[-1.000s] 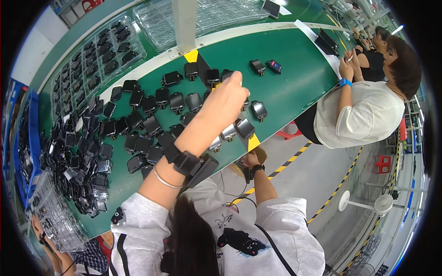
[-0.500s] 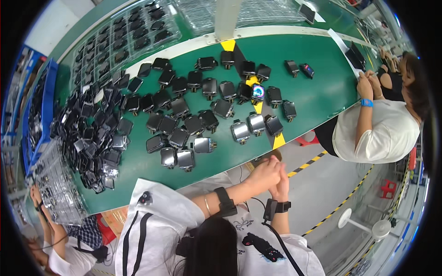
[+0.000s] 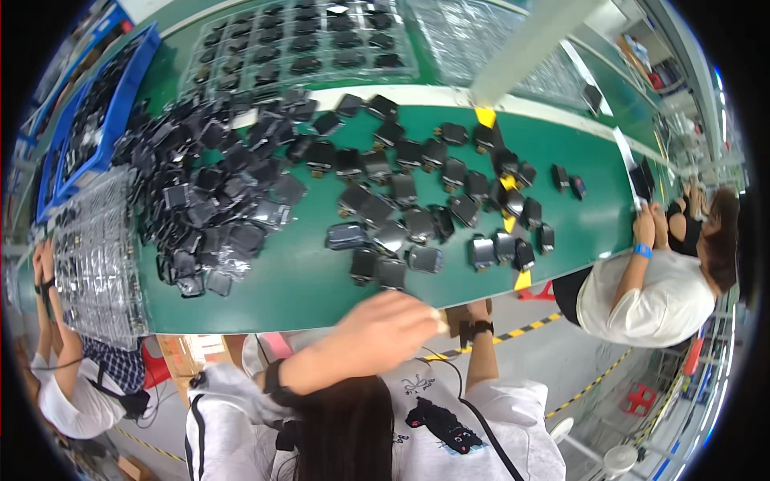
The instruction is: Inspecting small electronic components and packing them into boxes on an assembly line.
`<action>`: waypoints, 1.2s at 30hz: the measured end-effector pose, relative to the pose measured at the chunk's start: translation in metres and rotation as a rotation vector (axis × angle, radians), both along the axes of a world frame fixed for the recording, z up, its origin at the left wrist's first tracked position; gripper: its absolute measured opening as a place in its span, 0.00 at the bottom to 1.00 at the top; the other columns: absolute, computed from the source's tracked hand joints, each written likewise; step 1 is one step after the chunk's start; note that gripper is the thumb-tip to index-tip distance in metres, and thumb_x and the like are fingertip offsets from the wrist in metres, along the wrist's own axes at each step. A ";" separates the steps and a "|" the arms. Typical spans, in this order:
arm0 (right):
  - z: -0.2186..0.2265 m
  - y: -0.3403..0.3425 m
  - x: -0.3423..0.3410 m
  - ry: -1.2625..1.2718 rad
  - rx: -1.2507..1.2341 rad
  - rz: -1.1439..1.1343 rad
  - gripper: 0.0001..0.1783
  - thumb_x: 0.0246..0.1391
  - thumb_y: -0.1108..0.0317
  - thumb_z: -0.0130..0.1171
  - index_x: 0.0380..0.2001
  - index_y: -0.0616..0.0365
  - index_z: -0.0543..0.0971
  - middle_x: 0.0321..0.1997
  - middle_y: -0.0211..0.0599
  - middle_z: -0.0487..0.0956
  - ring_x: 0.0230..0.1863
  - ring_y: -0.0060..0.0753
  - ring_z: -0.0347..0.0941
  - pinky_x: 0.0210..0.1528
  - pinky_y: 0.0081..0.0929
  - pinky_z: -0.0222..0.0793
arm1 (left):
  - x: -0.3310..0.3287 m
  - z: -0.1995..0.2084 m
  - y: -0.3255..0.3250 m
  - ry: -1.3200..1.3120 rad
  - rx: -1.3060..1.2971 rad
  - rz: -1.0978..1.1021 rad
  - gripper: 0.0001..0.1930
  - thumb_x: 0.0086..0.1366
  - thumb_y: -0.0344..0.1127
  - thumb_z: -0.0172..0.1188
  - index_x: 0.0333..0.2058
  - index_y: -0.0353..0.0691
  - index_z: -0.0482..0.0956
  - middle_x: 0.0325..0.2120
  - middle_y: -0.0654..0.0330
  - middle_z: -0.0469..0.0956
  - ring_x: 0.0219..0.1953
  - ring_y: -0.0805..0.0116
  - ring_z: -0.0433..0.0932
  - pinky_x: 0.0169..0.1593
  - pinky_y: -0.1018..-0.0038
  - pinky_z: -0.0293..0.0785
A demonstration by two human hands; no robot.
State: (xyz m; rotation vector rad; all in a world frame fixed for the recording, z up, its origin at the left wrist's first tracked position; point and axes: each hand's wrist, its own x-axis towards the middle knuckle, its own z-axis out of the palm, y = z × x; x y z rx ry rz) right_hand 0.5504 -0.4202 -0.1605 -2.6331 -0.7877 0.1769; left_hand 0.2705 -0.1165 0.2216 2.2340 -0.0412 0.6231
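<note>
Left grip [image 3: 389, 325], head view: sat at the front edge of the worktop [image 3: 313, 297], back of the hand up, fingers curled and blurred; could not tell how far open it was or what, if anything, it had hold of.
Right grip [image 3: 479, 309]: lay to the right of the left grip at the same edge, mostly hidden; opening and hold could not be told.
Brown item [image 3: 459, 315]: between the two grips, just beside the right one; too indistinct to name.
Nearest watch body [image 3: 391, 273]: just beyond the left grip; contact unclear.
Loose watch bodies [image 3: 403, 189]: spread beyond both grips, dark and squarish, several touching.
Heap of dark pieces [image 3: 210, 210]: beyond the left grip and to its left, some in shiny film.
Clear tray [image 3: 321, 79]: farther beyond the left grip, past the heap, with dark pieces in rows.
Blue bin [image 3: 103, 159]: far to the left of the left grip.
Co-worker [image 3: 666, 309]: well to the right of the right grip, in a white top and blue wristband.
</note>
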 end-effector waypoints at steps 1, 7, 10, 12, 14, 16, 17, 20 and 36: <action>0.054 0.051 -0.025 0.312 0.062 0.321 0.14 0.57 0.64 0.50 0.41 0.63 0.74 0.42 0.47 0.78 0.47 0.51 0.71 0.48 0.42 0.65 | -0.027 0.005 0.016 0.011 0.028 0.140 0.12 0.51 0.25 0.56 0.37 0.37 0.76 0.37 0.59 0.78 0.41 0.61 0.76 0.44 0.67 0.71; 0.366 0.184 -0.118 1.018 0.002 1.144 0.19 0.55 0.66 0.57 0.49 0.61 0.74 0.51 0.46 0.75 0.52 0.45 0.71 0.53 0.34 0.67 | -0.117 0.003 0.084 0.086 0.197 0.880 0.19 0.50 0.26 0.62 0.43 0.38 0.75 0.46 0.56 0.75 0.50 0.52 0.71 0.55 0.60 0.64; 0.438 0.238 -0.162 1.044 0.241 1.374 0.21 0.54 0.64 0.59 0.49 0.63 0.73 0.53 0.46 0.73 0.55 0.48 0.69 0.56 0.37 0.65 | -0.131 0.011 0.103 0.223 0.268 1.073 0.22 0.50 0.30 0.63 0.46 0.39 0.74 0.50 0.55 0.73 0.55 0.51 0.67 0.59 0.56 0.57; 0.467 0.283 -0.188 0.718 0.223 1.431 0.24 0.53 0.63 0.60 0.51 0.63 0.71 0.55 0.49 0.71 0.57 0.51 0.67 0.57 0.39 0.64 | -0.135 0.020 0.117 0.383 0.327 1.146 0.24 0.51 0.34 0.63 0.49 0.39 0.73 0.53 0.54 0.71 0.58 0.50 0.64 0.61 0.53 0.51; 0.491 0.330 -0.208 0.486 0.168 1.446 0.25 0.52 0.63 0.60 0.52 0.63 0.70 0.55 0.50 0.70 0.57 0.52 0.66 0.57 0.40 0.64 | -0.147 0.020 0.125 0.398 0.331 1.101 0.24 0.51 0.35 0.63 0.49 0.39 0.73 0.53 0.54 0.70 0.58 0.50 0.64 0.61 0.53 0.50; 0.501 0.373 -0.220 0.201 0.014 1.484 0.26 0.51 0.63 0.61 0.52 0.63 0.68 0.53 0.51 0.70 0.56 0.53 0.65 0.57 0.40 0.63 | -0.163 0.017 0.129 0.453 0.337 1.022 0.25 0.51 0.37 0.63 0.49 0.39 0.72 0.54 0.54 0.69 0.59 0.50 0.63 0.61 0.51 0.49; 0.501 0.397 -0.220 0.189 0.016 1.493 0.26 0.51 0.63 0.61 0.52 0.63 0.68 0.53 0.51 0.70 0.56 0.53 0.65 0.57 0.40 0.63 | -0.168 0.010 0.133 0.445 0.339 1.033 0.25 0.51 0.37 0.63 0.49 0.39 0.72 0.54 0.54 0.69 0.59 0.50 0.63 0.61 0.51 0.49; 0.514 0.449 -0.232 0.217 -0.020 1.559 0.26 0.50 0.64 0.61 0.50 0.64 0.69 0.50 0.51 0.71 0.54 0.54 0.66 0.56 0.40 0.63 | -0.188 0.005 0.132 0.051 0.151 1.033 0.18 0.51 0.31 0.60 0.43 0.38 0.76 0.50 0.54 0.73 0.56 0.52 0.67 0.59 0.57 0.56; 0.405 0.361 -0.364 0.863 -0.442 2.040 0.23 0.53 0.64 0.59 0.49 0.63 0.70 0.48 0.47 0.72 0.48 0.46 0.70 0.48 0.33 0.67 | -0.376 -0.211 0.018 0.368 -0.128 1.790 0.16 0.60 0.44 0.54 0.34 0.35 0.74 0.32 0.43 0.76 0.35 0.45 0.74 0.37 0.57 0.71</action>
